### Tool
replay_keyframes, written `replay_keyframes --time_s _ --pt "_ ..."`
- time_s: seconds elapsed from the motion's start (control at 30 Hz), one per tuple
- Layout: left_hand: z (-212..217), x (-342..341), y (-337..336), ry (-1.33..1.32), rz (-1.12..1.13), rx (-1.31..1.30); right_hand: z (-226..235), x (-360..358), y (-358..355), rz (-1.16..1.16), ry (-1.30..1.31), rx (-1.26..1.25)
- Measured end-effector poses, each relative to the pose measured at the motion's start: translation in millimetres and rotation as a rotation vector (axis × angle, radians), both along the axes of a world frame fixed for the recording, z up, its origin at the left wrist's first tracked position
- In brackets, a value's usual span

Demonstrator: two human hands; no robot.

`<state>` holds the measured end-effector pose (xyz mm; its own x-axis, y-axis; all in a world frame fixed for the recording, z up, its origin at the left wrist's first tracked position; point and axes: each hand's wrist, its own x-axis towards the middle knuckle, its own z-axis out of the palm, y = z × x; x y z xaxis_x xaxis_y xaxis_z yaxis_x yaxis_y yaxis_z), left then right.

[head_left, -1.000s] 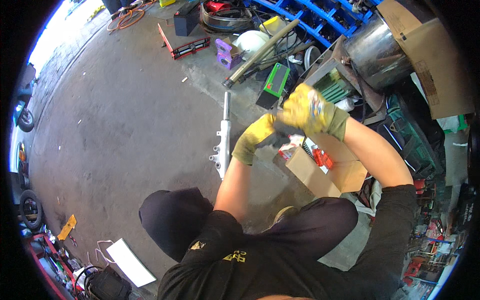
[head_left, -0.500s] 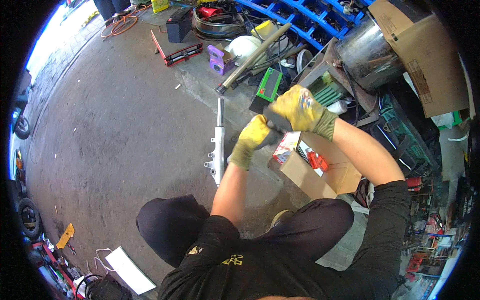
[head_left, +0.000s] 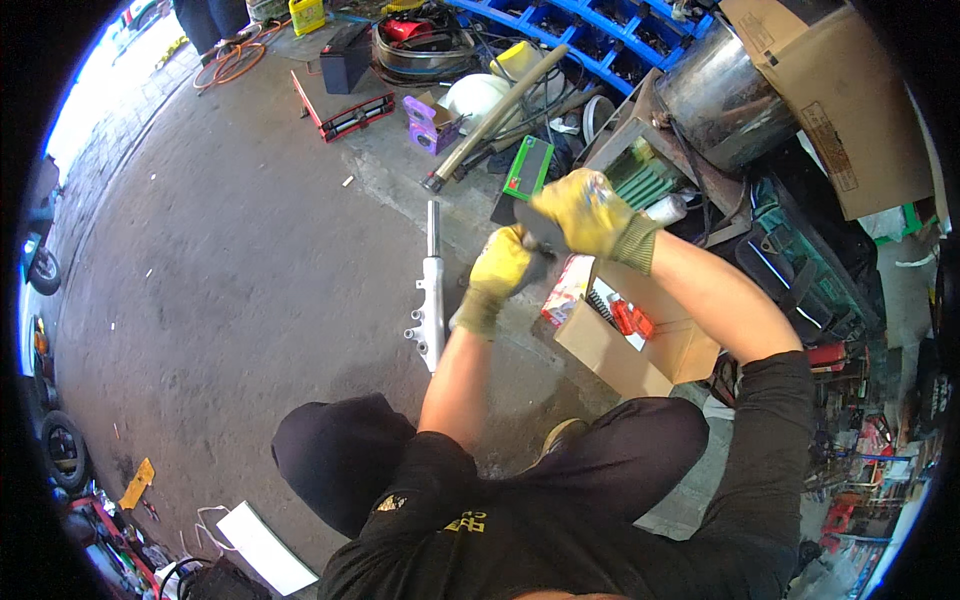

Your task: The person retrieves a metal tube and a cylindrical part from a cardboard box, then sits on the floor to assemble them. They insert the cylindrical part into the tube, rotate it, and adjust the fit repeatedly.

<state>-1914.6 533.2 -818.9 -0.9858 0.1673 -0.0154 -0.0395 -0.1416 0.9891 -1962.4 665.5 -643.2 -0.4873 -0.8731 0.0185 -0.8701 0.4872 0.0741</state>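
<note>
My left hand [head_left: 508, 262], in a yellow glove with a dark palm, is closed in front of me. Just above and right of it, my right hand [head_left: 582, 215] wears the same kind of glove, its fingers curled shut. The two hands nearly meet; whatever they grip is hidden by the dark glove fingers and some blur. A silver motorcycle fork leg [head_left: 430, 305] lies on the floor left of my left hand, its thinner tube pointing away from me. Below my right forearm stands an open cardboard box [head_left: 612, 352] with a red item [head_left: 630, 318] and a dark coil spring [head_left: 600, 304].
Beyond my hands lie a green-topped battery [head_left: 528, 168], a long tube [head_left: 500, 115], a purple box [head_left: 428, 125] and a red frame [head_left: 355, 118]. Blue bins [head_left: 590, 40] line the back. A metal drum [head_left: 725, 100] and large carton [head_left: 850, 110] stand right. A white panel [head_left: 265, 548] lies lower left.
The whole view has shifted slightly, so the surroundings sit a little further left. Both hands stay closed and close together, with the right one still blurred.
</note>
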Motion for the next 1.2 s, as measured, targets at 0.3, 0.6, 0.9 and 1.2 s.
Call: replay_keyframes --time_s 0.3,0.6,0.9,1.2 --pt "29.3 -0.4 -65.6 0.281 -0.439 -0.017 -0.2 13.1 -22.6 0.200 0.222 -0.010" --pt "-7.1 -11.9 -8.7 0.069 0.542 -0.233 -13.8 -5.0 -59.5 -0.351 -0.030 -0.221" --pt "29.8 8.5 -54.3 0.530 -0.408 -0.024 29.7 13.4 -28.0 0.492 0.175 0.263" --pt "8.2 -9.7 -2.4 -0.063 0.330 -0.195 -18.3 -5.7 -35.5 -0.394 -0.067 -0.050"
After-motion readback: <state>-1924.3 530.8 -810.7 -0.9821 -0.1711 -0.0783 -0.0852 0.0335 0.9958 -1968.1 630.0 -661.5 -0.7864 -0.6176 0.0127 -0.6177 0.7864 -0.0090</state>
